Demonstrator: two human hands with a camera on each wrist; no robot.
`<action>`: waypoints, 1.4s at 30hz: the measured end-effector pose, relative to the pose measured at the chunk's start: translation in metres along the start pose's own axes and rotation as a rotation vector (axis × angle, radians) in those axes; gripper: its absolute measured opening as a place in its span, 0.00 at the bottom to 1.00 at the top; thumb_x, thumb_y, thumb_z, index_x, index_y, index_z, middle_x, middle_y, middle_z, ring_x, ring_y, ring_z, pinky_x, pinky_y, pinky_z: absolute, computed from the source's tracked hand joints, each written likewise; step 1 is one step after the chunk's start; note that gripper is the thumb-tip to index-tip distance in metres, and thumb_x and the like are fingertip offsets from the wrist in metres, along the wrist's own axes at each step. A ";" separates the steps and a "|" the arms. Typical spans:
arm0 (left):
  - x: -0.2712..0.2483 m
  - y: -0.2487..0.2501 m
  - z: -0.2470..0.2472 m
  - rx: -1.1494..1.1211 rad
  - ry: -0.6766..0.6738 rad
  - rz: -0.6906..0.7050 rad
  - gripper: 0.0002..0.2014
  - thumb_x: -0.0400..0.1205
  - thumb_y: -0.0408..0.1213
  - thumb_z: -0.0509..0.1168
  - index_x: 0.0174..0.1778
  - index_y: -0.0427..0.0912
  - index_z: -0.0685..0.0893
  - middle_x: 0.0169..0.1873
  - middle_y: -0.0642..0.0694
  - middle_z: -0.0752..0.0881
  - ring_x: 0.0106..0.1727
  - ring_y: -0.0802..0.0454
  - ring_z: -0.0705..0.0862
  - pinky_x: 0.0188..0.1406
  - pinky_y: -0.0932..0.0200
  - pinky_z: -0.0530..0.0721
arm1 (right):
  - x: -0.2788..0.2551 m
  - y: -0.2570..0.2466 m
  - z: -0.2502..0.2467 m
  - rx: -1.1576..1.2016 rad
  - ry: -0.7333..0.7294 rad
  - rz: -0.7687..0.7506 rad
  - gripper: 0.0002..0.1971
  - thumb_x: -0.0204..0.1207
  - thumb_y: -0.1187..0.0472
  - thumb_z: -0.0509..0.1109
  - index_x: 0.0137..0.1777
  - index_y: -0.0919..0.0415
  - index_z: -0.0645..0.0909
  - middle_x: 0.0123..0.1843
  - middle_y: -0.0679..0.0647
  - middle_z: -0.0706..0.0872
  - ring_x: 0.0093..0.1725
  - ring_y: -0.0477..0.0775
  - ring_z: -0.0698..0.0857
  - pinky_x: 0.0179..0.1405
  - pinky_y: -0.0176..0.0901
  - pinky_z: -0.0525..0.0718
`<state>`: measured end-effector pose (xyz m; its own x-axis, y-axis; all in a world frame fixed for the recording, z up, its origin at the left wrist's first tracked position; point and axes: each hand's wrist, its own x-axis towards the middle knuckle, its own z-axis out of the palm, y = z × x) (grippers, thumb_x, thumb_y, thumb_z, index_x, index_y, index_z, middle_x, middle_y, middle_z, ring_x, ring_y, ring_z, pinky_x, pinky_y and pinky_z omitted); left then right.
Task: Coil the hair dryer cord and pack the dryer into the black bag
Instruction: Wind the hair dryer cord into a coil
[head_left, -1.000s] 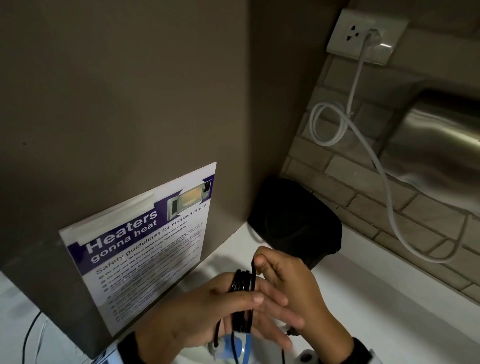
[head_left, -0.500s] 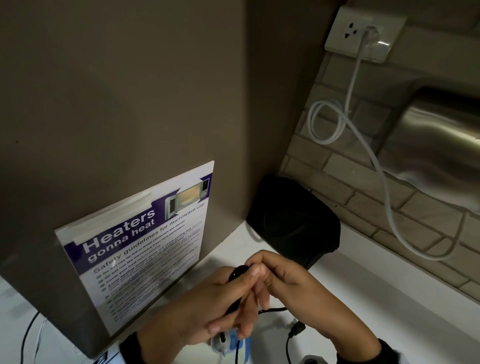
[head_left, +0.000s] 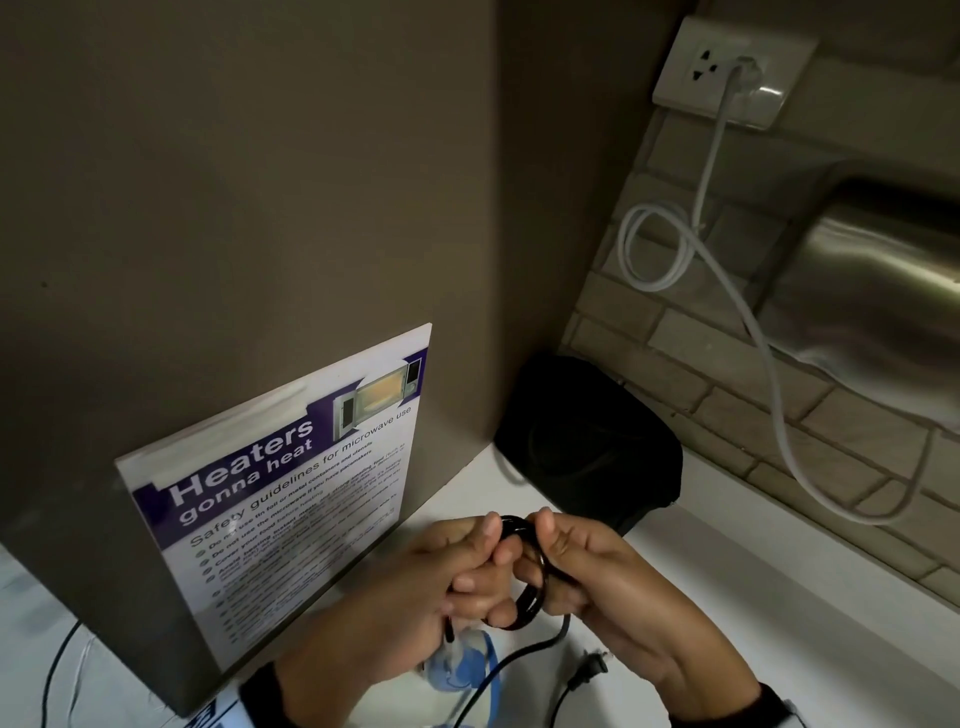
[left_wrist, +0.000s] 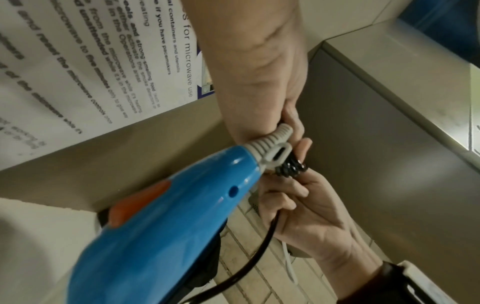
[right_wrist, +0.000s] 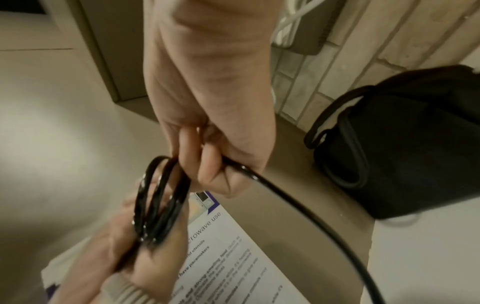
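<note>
So I've got the black cord (head_left: 530, 571) bundled into a handful of loops between both hands, just above the white worktop (head_left: 779, 597). My left hand (head_left: 415, 587) has its grip curled round one side of the coil, right next to the ribbed grey strain relief (left_wrist: 272, 142), and the blue dryer (left_wrist: 161, 222) hangs off that end below my wrist. My right hand (head_left: 613, 577) is clamped on the other side of the loops, with the loose tail running out through its fingers (right_wrist: 210, 164) down to the plug (head_left: 587, 670) lying on the worktop.

Handling-wise, the cord looks glossy and springy, so I'd guess the loops want to pop open the moment I slack off. Best place to pinch is across all the strands at once, not one loop. The dryer looks like light plastic, but its weight dangles from the cord, so I'd rather shift to the handle than let the strain relief take it.

The black bag (head_left: 592, 447) sits in the corner against the brick wall, near my hands. It looks soft and floppy; I can't tell if it's open.
</note>
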<state>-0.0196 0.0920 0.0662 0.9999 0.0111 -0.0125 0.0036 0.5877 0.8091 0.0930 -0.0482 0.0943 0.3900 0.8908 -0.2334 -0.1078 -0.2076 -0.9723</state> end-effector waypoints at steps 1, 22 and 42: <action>0.001 -0.001 0.000 -0.003 0.026 0.011 0.16 0.81 0.49 0.58 0.33 0.42 0.78 0.21 0.51 0.60 0.20 0.59 0.58 0.30 0.62 0.75 | -0.001 0.000 0.000 0.058 -0.015 0.005 0.21 0.78 0.46 0.61 0.46 0.64 0.84 0.35 0.55 0.80 0.25 0.46 0.65 0.28 0.35 0.61; 0.008 -0.005 0.003 -0.215 0.292 0.157 0.14 0.80 0.33 0.61 0.58 0.30 0.83 0.25 0.48 0.77 0.22 0.60 0.75 0.39 0.63 0.85 | 0.013 0.051 0.011 -0.463 0.449 -0.114 0.19 0.84 0.55 0.57 0.32 0.53 0.78 0.20 0.44 0.73 0.22 0.40 0.69 0.28 0.29 0.68; 0.003 -0.003 0.003 -0.220 0.253 0.103 0.22 0.82 0.23 0.49 0.64 0.39 0.82 0.61 0.46 0.88 0.33 0.56 0.68 0.34 0.73 0.83 | -0.027 0.059 0.017 -0.885 0.410 -0.007 0.28 0.86 0.55 0.53 0.64 0.11 0.52 0.31 0.32 0.73 0.35 0.32 0.77 0.45 0.22 0.73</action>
<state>-0.0164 0.0879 0.0661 0.9588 0.2640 -0.1049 -0.1288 0.7332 0.6677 0.0605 -0.0770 0.0438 0.6942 0.7179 -0.0521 0.5561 -0.5808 -0.5945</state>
